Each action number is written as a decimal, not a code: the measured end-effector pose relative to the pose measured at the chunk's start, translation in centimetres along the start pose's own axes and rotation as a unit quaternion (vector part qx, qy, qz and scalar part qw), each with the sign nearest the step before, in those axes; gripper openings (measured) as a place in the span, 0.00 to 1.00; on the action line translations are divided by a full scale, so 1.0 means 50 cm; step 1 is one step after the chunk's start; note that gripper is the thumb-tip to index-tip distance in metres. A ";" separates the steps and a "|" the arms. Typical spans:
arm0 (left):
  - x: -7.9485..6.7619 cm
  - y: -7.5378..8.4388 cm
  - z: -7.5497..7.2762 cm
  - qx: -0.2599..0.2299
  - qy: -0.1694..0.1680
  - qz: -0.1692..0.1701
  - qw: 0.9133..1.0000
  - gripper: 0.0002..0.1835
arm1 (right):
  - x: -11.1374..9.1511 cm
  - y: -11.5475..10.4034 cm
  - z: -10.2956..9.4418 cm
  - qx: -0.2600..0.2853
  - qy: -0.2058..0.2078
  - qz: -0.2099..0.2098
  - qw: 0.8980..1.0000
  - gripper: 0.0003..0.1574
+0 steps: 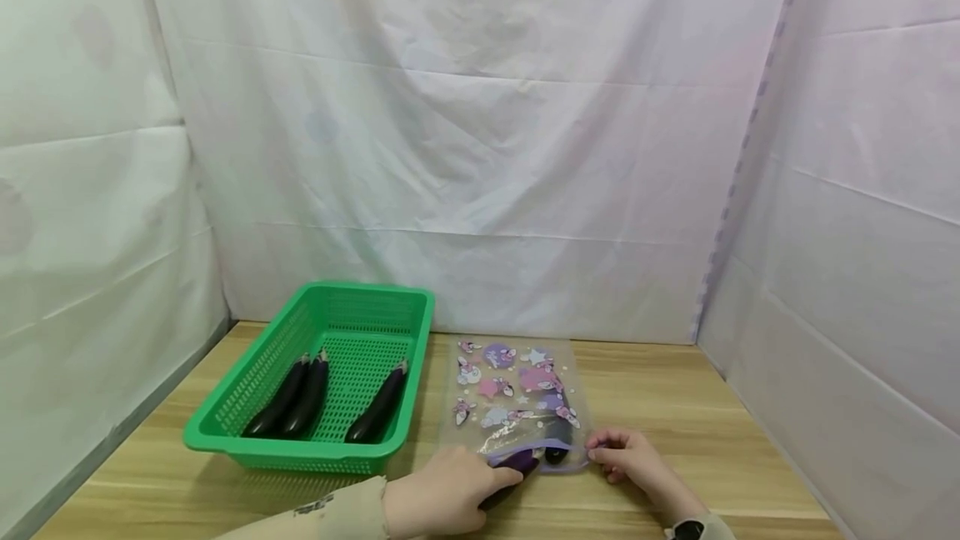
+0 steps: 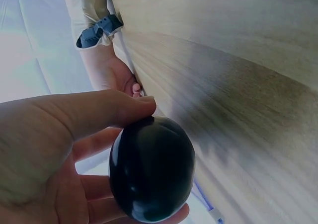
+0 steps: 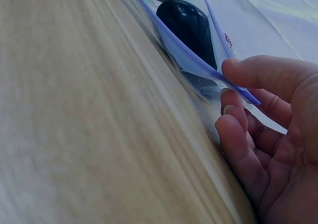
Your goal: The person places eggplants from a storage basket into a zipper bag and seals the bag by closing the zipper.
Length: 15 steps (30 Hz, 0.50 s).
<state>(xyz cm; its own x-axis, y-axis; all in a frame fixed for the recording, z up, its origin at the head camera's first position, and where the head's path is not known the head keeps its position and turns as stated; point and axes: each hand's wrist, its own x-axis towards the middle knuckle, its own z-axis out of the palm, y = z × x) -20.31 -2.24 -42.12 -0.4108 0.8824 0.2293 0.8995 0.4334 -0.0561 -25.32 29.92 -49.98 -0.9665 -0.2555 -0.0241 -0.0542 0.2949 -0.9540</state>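
My left hand (image 1: 448,493) grips a dark purple eggplant (image 2: 154,169) by its thick end, thumb on one side and fingers under the other. Its stem end points at the mouth of a clear printed zip bag (image 1: 491,415) lying flat on the table. My right hand (image 1: 632,463) pinches the bag's right corner at the purple zip edge (image 3: 198,60), between thumb and fingertips. The mouth gapes in the right wrist view. Inside the bag, along its right side, lies another eggplant (image 3: 186,28), its rounded end near the opening.
A green plastic basket (image 1: 213,440) stands on the left of the wooden table (image 1: 660,390). In it lie three eggplants, two side by side at the left and one eggplant (image 1: 377,403) at the right. White cloth (image 1: 480,148) hangs behind and at both sides.
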 end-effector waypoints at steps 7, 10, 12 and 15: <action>0.015 -0.004 0.016 -0.033 -0.032 -0.033 0.998 0.29 | 0.003 0.002 0.002 0.014 0.002 0.003 1.000 0.15; 0.023 -0.003 0.020 -0.042 -0.046 -0.045 0.997 0.28 | 0.004 0.003 0.003 0.026 -0.001 0.004 1.000 0.15; 0.028 -0.002 0.023 -0.048 -0.055 -0.052 0.996 0.28 | 0.004 0.005 0.003 0.030 -0.003 0.004 1.000 0.16; 0.037 0.000 0.028 -0.054 -0.061 -0.059 0.995 0.26 | 0.004 0.006 0.002 0.032 -0.004 0.003 0.999 0.17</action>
<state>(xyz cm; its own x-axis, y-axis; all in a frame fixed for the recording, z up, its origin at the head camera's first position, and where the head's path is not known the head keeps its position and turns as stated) -21.29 -0.34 -43.07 -0.5233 0.8453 0.1081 0.8522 0.5186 0.0698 -25.51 29.85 -50.32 -0.9647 -0.2615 -0.0316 -0.0327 0.2377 -0.9708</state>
